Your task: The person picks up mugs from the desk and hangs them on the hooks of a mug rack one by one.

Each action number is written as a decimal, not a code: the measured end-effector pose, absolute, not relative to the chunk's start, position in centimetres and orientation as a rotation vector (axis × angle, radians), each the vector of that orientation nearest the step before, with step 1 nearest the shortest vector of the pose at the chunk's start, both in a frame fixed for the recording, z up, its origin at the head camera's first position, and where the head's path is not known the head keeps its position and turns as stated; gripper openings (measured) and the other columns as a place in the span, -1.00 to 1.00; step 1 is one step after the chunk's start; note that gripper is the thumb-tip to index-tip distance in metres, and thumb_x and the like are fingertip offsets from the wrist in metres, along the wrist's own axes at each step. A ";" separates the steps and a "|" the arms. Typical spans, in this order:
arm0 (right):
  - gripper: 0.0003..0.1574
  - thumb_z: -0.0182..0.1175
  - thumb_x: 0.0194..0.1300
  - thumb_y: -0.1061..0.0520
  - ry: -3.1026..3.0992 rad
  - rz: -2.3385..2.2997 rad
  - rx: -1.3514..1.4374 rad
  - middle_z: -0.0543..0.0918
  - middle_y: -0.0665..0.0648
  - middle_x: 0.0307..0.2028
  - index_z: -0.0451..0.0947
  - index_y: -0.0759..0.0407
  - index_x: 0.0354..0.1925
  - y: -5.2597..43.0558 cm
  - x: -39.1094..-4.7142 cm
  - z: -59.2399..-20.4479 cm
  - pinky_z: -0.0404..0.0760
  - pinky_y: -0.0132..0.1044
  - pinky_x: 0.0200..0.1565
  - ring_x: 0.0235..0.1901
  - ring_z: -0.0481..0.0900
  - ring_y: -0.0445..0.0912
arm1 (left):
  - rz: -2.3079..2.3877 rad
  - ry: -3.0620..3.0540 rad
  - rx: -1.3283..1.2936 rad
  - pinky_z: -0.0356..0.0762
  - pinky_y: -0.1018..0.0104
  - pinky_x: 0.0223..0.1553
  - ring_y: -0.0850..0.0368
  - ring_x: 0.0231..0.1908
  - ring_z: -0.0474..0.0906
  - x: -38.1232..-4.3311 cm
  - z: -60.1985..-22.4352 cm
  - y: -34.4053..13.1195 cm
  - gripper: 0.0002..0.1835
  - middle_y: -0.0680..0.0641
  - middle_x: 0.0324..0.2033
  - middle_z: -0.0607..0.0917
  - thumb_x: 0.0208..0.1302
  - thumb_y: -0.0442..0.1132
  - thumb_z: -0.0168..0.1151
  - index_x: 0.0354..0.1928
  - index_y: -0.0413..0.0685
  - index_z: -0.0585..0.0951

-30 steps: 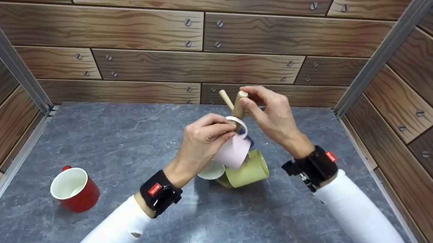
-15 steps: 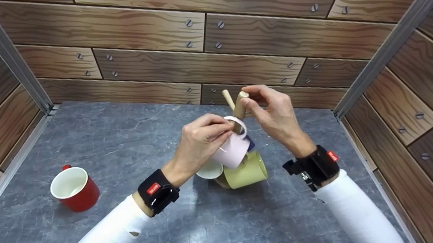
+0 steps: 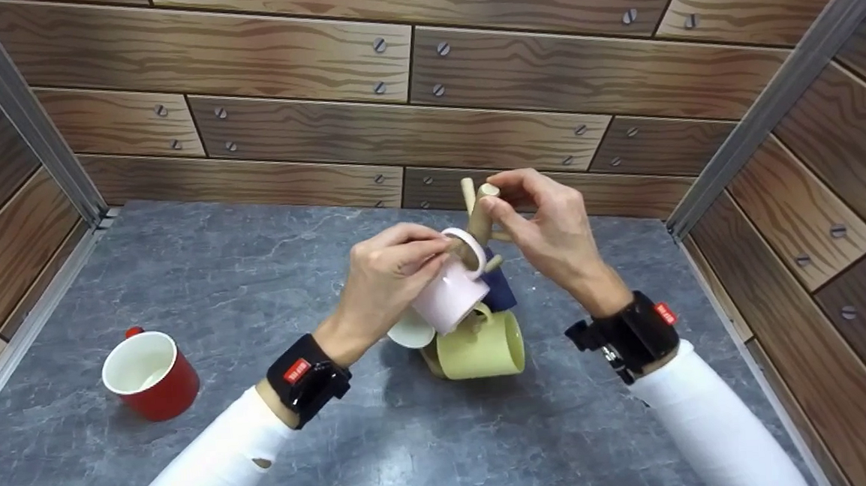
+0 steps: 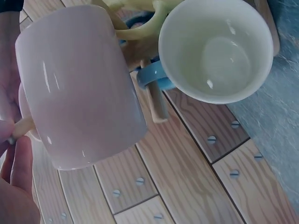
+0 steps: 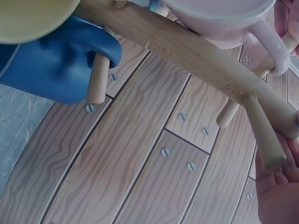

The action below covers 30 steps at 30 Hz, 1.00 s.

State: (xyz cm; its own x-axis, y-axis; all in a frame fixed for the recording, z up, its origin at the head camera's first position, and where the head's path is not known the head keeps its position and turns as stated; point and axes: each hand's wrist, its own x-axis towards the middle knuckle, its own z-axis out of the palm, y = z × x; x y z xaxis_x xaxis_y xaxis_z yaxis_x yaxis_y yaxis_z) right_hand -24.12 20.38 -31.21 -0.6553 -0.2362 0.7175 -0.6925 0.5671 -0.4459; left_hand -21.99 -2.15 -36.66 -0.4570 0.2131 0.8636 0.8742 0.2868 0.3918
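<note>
A wooden mug tree [image 3: 481, 221] stands in the middle, its pegs angled outward. My right hand [image 3: 548, 225] grips the top of its post between thumb and fingers. My left hand [image 3: 386, 276] pinches the tip of a peg [image 4: 24, 126], on which the pink mug [image 3: 447, 295] hangs by its handle. Below hangs a yellow-green mug [image 3: 481, 349], lying nearly sideways. A dark blue mug [image 5: 46, 70] is looped over a peg behind it. A mug with a white inside [image 4: 219, 53] and light blue handle hangs on another peg, mostly hidden behind the pink mug in the head view.
A red mug [image 3: 160, 387] with a white inside stands upright at the left on the grey marbled tabletop [image 3: 254, 261]. Wood-patterned panels [image 3: 305, 123] close off the back and both sides, with grey metal strips [image 3: 769, 87] at the corners.
The mug tree has turned a little, its pink and yellow-green mugs swinging left. My left hand has moved left with the peg; more of the dark blue mug shows. The right hand stays at the top.
</note>
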 end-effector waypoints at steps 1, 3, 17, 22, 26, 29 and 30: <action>-0.73 0.44 0.31 0.20 -2.197 0.986 0.737 0.78 0.14 -0.20 0.70 0.31 -0.07 20.4 -24.1 -31.2 0.70 -0.24 -0.13 -0.25 0.73 -0.05 | -1.191 -1.856 -0.969 0.71 0.41 -0.07 0.02 -0.19 0.76 -22.1 -36.7 -2.3 -0.81 -0.13 -0.23 0.80 0.12 -0.47 0.53 -0.20 -0.24 0.81; -0.74 0.44 0.31 0.18 -2.200 0.991 0.728 0.78 0.13 -0.22 0.70 0.30 -0.09 20.3 -24.1 -31.2 0.68 -0.30 -0.15 -0.27 0.73 -0.06 | -1.189 -1.863 -0.955 0.71 0.37 -0.07 0.01 -0.18 0.77 -22.2 -36.6 -2.5 -0.82 -0.14 -0.22 0.80 0.13 -0.46 0.52 -0.20 -0.24 0.81; -0.78 0.43 0.32 0.14 -2.213 0.944 0.704 0.75 0.08 -0.27 0.66 0.25 -0.15 19.7 -23.4 -31.3 0.62 -0.35 -0.23 -0.31 0.68 -0.15 | -1.176 -1.887 -0.844 0.72 0.36 -0.06 0.02 -0.19 0.78 -23.3 -36.8 -3.6 -0.86 -0.12 -0.24 0.82 0.16 -0.46 0.50 -0.22 -0.22 0.82; -0.77 0.44 0.31 0.14 -2.202 0.944 0.689 0.74 0.09 -0.28 0.65 0.24 -0.17 19.5 -23.4 -31.4 0.60 -0.39 -0.23 -0.31 0.69 -0.13 | -1.190 -1.903 -0.823 0.71 0.38 -0.05 -0.01 -0.18 0.79 -23.6 -36.7 -3.7 -0.86 -0.14 -0.21 0.82 0.17 -0.48 0.48 -0.21 -0.24 0.81; -0.77 0.45 0.29 0.14 -2.184 0.960 0.675 0.74 0.08 -0.28 0.65 0.24 -0.18 19.5 -23.4 -31.5 0.63 -0.38 -0.23 -0.30 0.69 -0.14 | -1.212 -1.920 -0.806 0.71 0.41 -0.06 -0.01 -0.18 0.79 -23.8 -36.4 -3.6 -0.86 -0.15 -0.21 0.82 0.18 -0.48 0.47 -0.20 -0.25 0.81; -0.74 0.47 0.28 0.12 -2.172 0.968 0.667 0.74 0.08 -0.28 0.64 0.24 -0.18 19.4 -23.4 -31.5 0.66 -0.28 -0.22 -0.30 0.69 -0.13 | -1.233 -1.945 -0.782 0.70 0.43 -0.08 0.00 -0.17 0.79 -23.8 -36.3 -3.4 -0.85 -0.14 -0.20 0.82 0.20 -0.46 0.46 -0.18 -0.24 0.81; -0.74 0.47 0.29 0.12 -2.170 0.974 0.664 0.74 0.08 -0.28 0.64 0.25 -0.18 19.5 -23.4 -31.5 0.67 -0.23 -0.21 -0.30 0.69 -0.13 | -1.245 -1.955 -0.773 0.70 0.44 -0.08 0.00 -0.16 0.79 -23.8 -36.3 -3.3 -0.85 -0.13 -0.19 0.82 0.21 -0.46 0.46 -0.17 -0.24 0.81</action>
